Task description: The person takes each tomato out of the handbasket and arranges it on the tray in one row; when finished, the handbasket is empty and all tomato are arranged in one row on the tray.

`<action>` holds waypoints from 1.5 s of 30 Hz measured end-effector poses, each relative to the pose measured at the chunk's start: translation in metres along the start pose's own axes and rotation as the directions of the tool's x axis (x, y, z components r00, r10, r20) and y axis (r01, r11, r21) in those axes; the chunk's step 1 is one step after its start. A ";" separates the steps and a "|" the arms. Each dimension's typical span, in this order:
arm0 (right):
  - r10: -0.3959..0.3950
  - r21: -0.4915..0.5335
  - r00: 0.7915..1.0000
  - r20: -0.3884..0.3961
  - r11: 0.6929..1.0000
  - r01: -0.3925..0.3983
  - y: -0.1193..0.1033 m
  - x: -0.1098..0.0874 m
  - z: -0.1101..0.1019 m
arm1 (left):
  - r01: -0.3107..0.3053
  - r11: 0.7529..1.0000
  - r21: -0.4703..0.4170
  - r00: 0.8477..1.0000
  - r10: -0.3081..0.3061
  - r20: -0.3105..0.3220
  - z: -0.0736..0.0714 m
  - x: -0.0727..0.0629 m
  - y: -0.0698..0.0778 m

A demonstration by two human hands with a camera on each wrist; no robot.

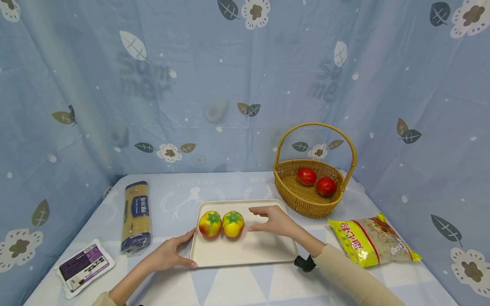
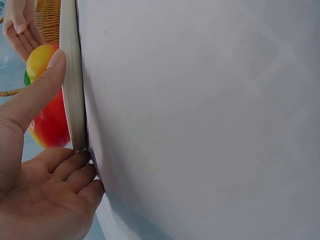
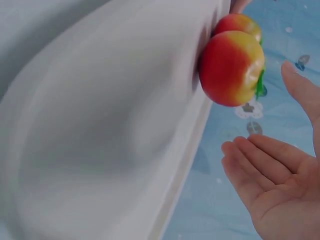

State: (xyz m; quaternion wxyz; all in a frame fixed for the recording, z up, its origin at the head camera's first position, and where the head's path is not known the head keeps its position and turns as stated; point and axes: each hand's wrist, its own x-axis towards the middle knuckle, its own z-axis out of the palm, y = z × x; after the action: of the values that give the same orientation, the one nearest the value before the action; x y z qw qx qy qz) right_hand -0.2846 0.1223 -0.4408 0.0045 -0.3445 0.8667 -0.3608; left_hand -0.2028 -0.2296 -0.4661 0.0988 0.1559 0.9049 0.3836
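On the cream tray (image 1: 264, 250) two yellow-and-red tomatoes (image 1: 233, 224) with green leafy tops sit side by side at the left. My left hand (image 1: 168, 254) touches the tray's left end, thumb by the near corner and fingers along the left side. The left wrist view shows that thumb (image 2: 45, 82) against the tray's rim, fingers fairly straight. My right hand (image 1: 274, 221) hovers over the tray just right of the tomatoes, holding nothing. Its thumb and fingers are spread apart, and the right wrist view shows a gap between the hand (image 3: 280, 185) and the nearer tomato (image 3: 230, 67).
A wicker basket (image 1: 294, 199) with a tall handle holds two red tomatoes (image 1: 326, 186) at the back right. Right of the tray lies a yellow pasta bag (image 1: 375, 240). A spaghetti pack (image 1: 136, 216) and a white-and-purple packet (image 1: 85, 267) lie at the left.
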 end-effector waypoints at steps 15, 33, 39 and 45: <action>0.025 -0.181 0.997 -0.070 0.983 -0.038 0.000 -0.016 -0.028 | 0.013 1.000 0.001 1.000 -0.013 0.000 0.000 0.000 0.001; 0.027 -0.249 0.988 -0.149 0.966 -0.064 0.026 -0.025 -0.068 | 0.017 1.000 -0.003 1.000 -0.017 0.001 0.000 0.000 0.000; 0.028 -0.231 0.979 -0.202 0.970 -0.075 0.035 -0.027 -0.079 | 0.005 1.000 -0.001 1.000 -0.005 0.007 0.001 0.000 -0.001; 0.025 -0.237 0.959 -0.282 0.967 -0.095 0.045 -0.027 -0.089 | 0.004 1.000 0.000 1.000 -0.004 0.006 0.001 -0.001 -0.001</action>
State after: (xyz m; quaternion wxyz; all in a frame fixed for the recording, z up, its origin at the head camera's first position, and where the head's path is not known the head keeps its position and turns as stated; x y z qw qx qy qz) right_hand -0.3136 0.2162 -0.4093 -0.1489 -0.2619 0.9072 -0.2938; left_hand -0.2017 -0.2294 -0.4676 0.1022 0.1550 0.9050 0.3828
